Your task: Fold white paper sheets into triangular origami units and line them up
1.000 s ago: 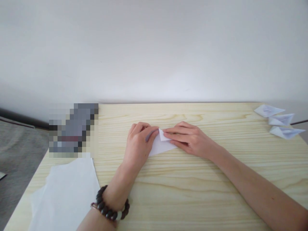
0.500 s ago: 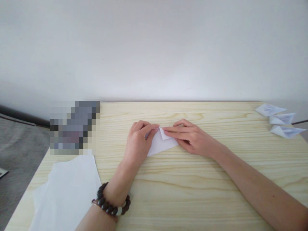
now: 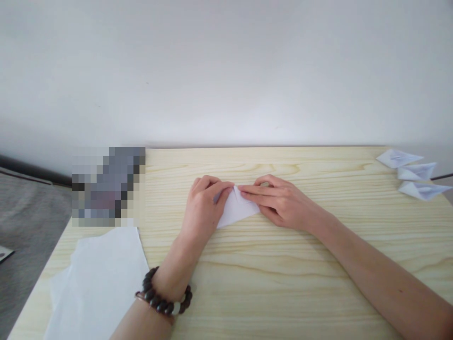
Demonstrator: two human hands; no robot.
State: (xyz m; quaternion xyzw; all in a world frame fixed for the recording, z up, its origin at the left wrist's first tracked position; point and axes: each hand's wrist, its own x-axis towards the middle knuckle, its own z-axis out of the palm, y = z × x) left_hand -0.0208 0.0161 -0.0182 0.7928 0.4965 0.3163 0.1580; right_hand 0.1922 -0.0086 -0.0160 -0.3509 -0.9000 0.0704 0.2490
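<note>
A small folded sheet of white paper [image 3: 236,210] lies on the wooden table between my hands, its peak pointing away from me. My left hand [image 3: 205,203] pinches the paper close to that peak, thumb and index finger together. From the other side, my right hand [image 3: 278,200] has its fingers pressed together on the right part of the paper, with the thumb low against its edge. The right corner of the paper is hidden under these fingers. A dark bead bracelet [image 3: 164,302] circles my left wrist.
Loose white sheets [image 3: 102,278] lie at the table's left front. Behind them is a pixelated dark object [image 3: 115,184]. Three folded paper boats [image 3: 399,158] sit at the far right. A white wall [image 3: 262,71] rises behind the wooden table [image 3: 283,293].
The small flap near the paper's peak now lies flatter, and its outline shows less. My right fingers have shifted slightly left. My left hand keeps its pinch. The view has tilted a little.
</note>
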